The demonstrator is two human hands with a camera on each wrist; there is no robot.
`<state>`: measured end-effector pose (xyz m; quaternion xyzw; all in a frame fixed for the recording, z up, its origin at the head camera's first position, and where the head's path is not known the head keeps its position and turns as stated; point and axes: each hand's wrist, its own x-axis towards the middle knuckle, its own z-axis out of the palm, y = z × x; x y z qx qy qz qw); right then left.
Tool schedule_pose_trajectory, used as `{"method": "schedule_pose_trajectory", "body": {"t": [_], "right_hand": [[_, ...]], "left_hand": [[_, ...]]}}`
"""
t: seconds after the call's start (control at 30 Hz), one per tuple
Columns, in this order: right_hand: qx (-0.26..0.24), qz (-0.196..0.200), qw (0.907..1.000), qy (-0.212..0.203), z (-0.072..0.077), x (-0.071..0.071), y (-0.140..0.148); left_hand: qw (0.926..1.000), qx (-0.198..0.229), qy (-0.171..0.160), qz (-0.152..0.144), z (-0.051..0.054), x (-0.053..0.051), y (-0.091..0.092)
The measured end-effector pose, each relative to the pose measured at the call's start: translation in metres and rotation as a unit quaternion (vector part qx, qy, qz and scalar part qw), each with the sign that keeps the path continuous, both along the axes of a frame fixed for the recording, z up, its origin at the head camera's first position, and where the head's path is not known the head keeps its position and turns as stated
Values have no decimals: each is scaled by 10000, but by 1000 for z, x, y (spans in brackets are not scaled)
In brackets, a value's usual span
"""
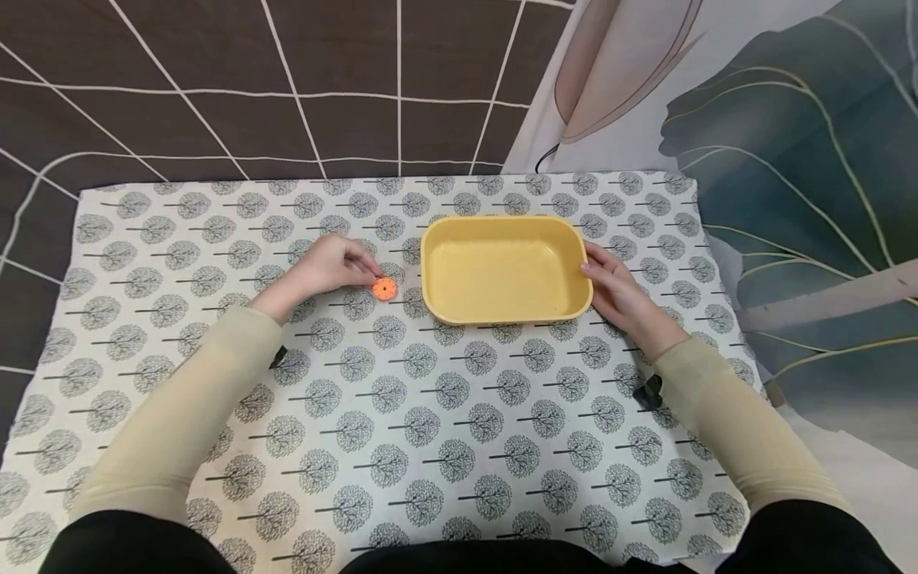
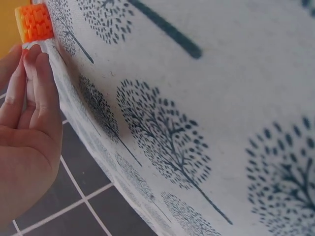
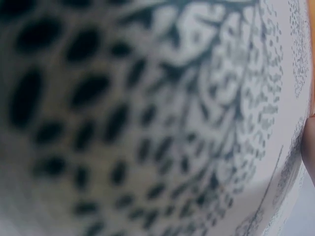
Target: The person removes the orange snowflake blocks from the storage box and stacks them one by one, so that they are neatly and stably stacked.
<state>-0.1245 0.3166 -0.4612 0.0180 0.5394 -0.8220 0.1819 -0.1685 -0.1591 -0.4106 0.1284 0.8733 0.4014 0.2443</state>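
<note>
A small orange toy wheel with holes in its face lies on the patterned cloth. Its blocky tread shows at the upper left of the left wrist view. My left hand is right beside it, fingers mostly straight and fingertips at its edge; whether they touch it is hard to tell. A yellow rectangular tub stands to the right of the wheel, with only its bare inside showing. My right hand holds the tub's right end, thumb at the rim and other fingers partly hidden by the wall.
White cloth with a grey tree print covers the table. Dark tiled-pattern fabric lies beyond the far edge. At the right hangs a leaf-patterned curtain, and a thin black cord shows behind the table.
</note>
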Motion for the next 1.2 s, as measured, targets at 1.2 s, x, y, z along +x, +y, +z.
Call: {"method": "schedule_pose_trajectory", "body": {"t": [1.2], "right_hand": [[4550,-1082,8046,3658,66,12,-68]], "left_hand": [[9413,-547,3129,1140,41,69,-66]]}}
